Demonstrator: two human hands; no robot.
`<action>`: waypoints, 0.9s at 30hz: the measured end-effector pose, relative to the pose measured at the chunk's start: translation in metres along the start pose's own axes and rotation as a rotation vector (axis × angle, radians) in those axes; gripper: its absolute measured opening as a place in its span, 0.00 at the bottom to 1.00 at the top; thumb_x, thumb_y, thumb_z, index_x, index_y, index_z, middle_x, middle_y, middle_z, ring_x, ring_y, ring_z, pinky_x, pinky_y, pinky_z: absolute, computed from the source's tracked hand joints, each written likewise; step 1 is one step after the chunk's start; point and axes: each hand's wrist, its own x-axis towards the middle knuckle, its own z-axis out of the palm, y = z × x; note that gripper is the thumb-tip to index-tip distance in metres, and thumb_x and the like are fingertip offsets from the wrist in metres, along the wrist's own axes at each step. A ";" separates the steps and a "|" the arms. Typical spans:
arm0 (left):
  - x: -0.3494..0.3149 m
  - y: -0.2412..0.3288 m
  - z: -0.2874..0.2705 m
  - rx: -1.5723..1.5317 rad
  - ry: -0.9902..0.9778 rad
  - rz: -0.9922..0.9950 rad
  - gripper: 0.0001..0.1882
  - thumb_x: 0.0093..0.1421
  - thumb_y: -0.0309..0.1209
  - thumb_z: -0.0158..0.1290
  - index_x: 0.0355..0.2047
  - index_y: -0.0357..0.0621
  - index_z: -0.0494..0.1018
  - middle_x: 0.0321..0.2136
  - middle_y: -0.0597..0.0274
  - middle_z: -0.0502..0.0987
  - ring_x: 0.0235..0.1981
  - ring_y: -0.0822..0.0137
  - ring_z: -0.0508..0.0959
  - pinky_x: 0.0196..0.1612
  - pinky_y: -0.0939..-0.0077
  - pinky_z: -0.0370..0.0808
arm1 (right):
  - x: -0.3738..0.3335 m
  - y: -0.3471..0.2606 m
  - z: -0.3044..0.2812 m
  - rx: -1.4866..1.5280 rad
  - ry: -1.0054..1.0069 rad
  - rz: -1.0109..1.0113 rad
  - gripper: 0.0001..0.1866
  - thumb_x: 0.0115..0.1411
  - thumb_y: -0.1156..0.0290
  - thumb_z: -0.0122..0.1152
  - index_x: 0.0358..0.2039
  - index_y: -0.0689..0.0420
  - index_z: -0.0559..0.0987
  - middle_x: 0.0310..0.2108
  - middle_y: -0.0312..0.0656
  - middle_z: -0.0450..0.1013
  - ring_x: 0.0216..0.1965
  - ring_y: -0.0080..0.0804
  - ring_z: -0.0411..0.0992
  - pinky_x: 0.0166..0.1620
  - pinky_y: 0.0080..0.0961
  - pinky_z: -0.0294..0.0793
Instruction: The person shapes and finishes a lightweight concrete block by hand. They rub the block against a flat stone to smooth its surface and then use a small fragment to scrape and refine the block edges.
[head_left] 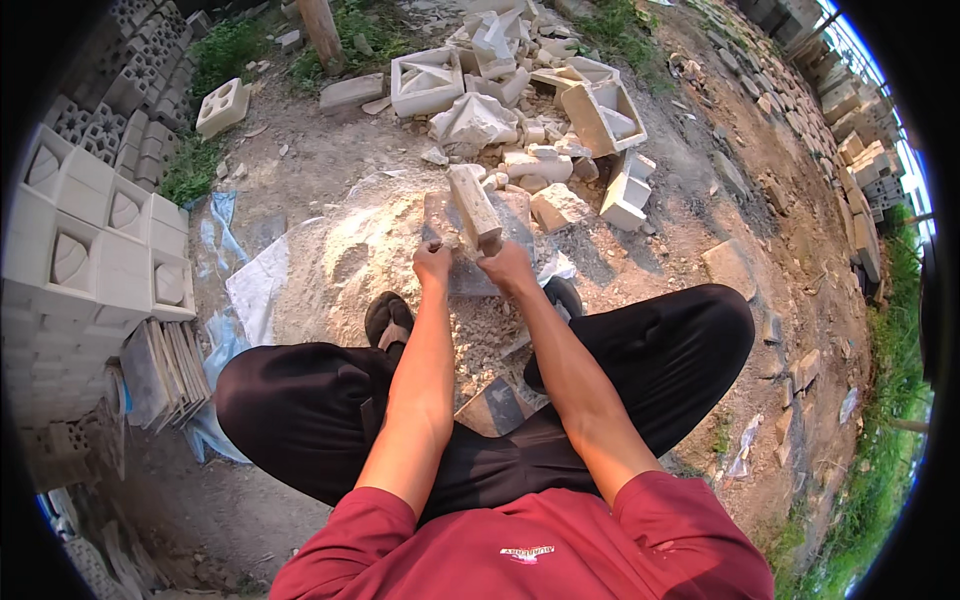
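Observation:
A long, pale, brick-shaped block (472,203) is raised over a flat grey slab (473,284) on the ground between my feet. My right hand (508,268) is closed at the block's near end; the fingers' exact grip is hidden behind the knuckles. Close by on the left, my left hand (432,262) is closed over the slab's left edge. What it holds, if anything, is too small to make out. Pale sandy powder (345,250) is heaped around the slab's left side.
Broken concrete blocks (475,122) are piled just beyond the slab. Stacked pale moulded blocks (90,220) form a wall on the left, with thin boards (165,370) leaning near it. A white sheet (255,290) lies by the powder. Loose bricks (730,268) dot the right.

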 end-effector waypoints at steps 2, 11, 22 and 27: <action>0.005 -0.007 -0.002 -0.003 0.031 0.024 0.19 0.49 0.35 0.58 0.40 0.37 0.80 0.32 0.48 0.82 0.36 0.55 0.82 0.42 0.67 0.76 | -0.002 -0.020 -0.006 0.160 0.069 -0.083 0.24 0.43 0.58 0.67 0.38 0.62 0.80 0.34 0.55 0.79 0.40 0.50 0.78 0.42 0.36 0.76; -0.012 0.007 0.002 0.140 0.052 0.129 0.18 0.45 0.38 0.62 0.31 0.37 0.77 0.28 0.47 0.81 0.32 0.50 0.81 0.37 0.62 0.76 | -0.015 0.032 0.031 0.129 0.051 -0.002 0.24 0.44 0.60 0.67 0.40 0.62 0.80 0.37 0.57 0.78 0.43 0.49 0.77 0.45 0.37 0.75; 0.011 0.003 -0.021 0.174 0.047 -0.006 0.24 0.41 0.45 0.64 0.27 0.32 0.79 0.25 0.42 0.80 0.30 0.48 0.82 0.38 0.60 0.76 | 0.012 -0.029 0.023 0.336 0.088 -0.008 0.30 0.42 0.56 0.67 0.37 0.71 0.78 0.36 0.63 0.77 0.42 0.55 0.77 0.45 0.39 0.76; -0.002 0.012 -0.013 0.098 0.094 0.082 0.23 0.42 0.43 0.64 0.29 0.32 0.80 0.25 0.42 0.80 0.30 0.50 0.82 0.38 0.61 0.76 | -0.002 0.025 0.043 0.061 0.026 0.080 0.28 0.42 0.56 0.68 0.37 0.68 0.79 0.39 0.63 0.76 0.45 0.53 0.76 0.46 0.38 0.76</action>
